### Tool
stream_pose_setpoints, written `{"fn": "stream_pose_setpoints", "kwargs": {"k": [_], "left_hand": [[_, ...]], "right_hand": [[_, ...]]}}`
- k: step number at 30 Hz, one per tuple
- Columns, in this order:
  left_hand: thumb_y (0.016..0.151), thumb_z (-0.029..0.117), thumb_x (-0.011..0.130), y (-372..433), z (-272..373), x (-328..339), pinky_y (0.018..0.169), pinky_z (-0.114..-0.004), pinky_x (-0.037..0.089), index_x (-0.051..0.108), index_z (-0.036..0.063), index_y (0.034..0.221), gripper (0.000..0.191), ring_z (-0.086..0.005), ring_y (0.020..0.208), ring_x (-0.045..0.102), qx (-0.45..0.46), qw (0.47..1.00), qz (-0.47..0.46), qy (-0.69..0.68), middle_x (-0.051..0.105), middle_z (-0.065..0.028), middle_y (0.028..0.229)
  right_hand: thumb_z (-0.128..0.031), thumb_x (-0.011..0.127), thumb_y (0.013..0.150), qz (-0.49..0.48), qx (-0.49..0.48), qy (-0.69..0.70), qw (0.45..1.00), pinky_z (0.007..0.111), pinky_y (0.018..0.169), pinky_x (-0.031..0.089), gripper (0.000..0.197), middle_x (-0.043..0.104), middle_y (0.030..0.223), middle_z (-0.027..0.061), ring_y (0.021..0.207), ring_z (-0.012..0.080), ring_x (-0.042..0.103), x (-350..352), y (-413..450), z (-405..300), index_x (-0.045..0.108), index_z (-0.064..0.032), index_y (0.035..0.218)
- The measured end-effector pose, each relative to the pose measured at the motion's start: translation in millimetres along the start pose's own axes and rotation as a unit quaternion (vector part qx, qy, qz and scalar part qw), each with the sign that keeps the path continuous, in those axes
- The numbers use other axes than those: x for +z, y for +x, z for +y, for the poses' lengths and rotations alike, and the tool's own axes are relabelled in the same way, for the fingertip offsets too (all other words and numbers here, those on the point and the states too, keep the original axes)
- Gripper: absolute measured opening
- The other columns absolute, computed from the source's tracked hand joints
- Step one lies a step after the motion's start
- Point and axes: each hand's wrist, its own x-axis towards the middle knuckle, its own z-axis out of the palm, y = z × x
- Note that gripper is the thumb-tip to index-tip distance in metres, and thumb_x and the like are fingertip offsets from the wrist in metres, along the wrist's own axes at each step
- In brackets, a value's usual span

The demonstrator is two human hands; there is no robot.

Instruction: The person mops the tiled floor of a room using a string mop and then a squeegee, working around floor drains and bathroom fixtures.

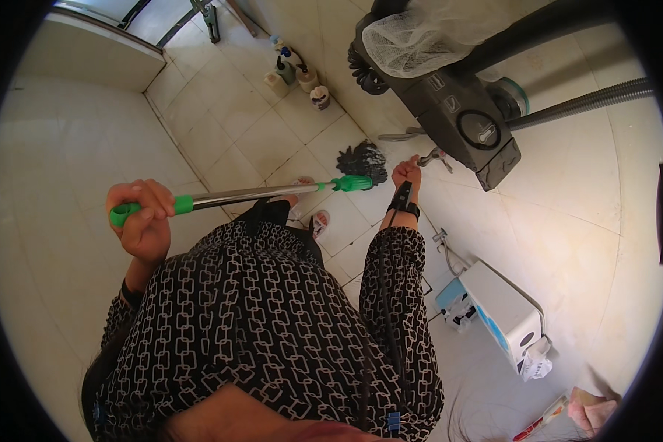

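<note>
My left hand (141,218) is closed around the green end grip of a mop (254,193) with a metal pole. The pole runs across to a green connector above a dark, wet, stringy mop head (363,164) on the tiled floor. My right hand (407,172) reaches to a small metal wall tap (433,157), its fingers at the tap's handle. Whether the fingers grip the handle or only touch it is hard to tell. A black band with a cable is on the right wrist.
Several pump bottles (287,77) and a small tub (320,98) stand on the floor along the wall. A black shower unit (464,121) with a corrugated hose juts out above the tap. A white box-shaped toilet tank (503,304) is at the lower right. My slippered feet are below.
</note>
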Motion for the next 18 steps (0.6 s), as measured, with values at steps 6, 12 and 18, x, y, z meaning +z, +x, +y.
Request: {"fn": "stream_pose_setpoints", "kwargs": {"k": [6, 12, 18], "left_hand": [[0.075, 0.004, 0.046, -5, -1, -9, 0.062, -0.032, 0.040, 0.052, 0.0022, 0.106, 0.031, -0.0181, 0.057, 0.045, -0.005, 1.000, 0.013, 0.015, 0.046, -0.0065, 0.061], [0.072, 0.002, 0.041, 2, -2, -13, 0.058, -0.034, 0.042, 0.049, 0.0012, 0.104, 0.033, -0.0198, 0.054, 0.045, 0.003, 0.999, 0.020, 0.029, 0.046, -0.0082, 0.060], [0.075, 0.004, 0.043, 0, -7, -26, 0.061, -0.032, 0.039, 0.050, 0.0020, 0.106, 0.032, -0.0186, 0.057, 0.044, -0.016, 0.999, 0.034, 0.033, 0.045, -0.0068, 0.061]], "right_hand": [[-0.015, 0.042, 0.095, 0.353, -0.065, 0.082, 0.930, 0.026, 0.045, 0.042, 0.019, 0.048, 0.068, 0.0012, 0.052, 0.0119, 0.045, 54, 16, 18, 0.054, -0.0081, 0.107], [-0.021, 0.048, 0.093, 0.172, 0.021, 0.032, 0.984, 0.024, 0.046, 0.042, 0.024, 0.051, 0.071, 0.0003, 0.054, 0.0116, 0.047, 24, 8, 8, 0.052, -0.0065, 0.112], [-0.034, 0.054, 0.090, 0.330, -0.101, -0.296, 0.891, 0.024, 0.043, 0.039, 0.028, 0.047, 0.058, 0.0010, 0.048, 0.0131, 0.046, 41, -5, 27, 0.057, -0.0071, 0.083]]}}
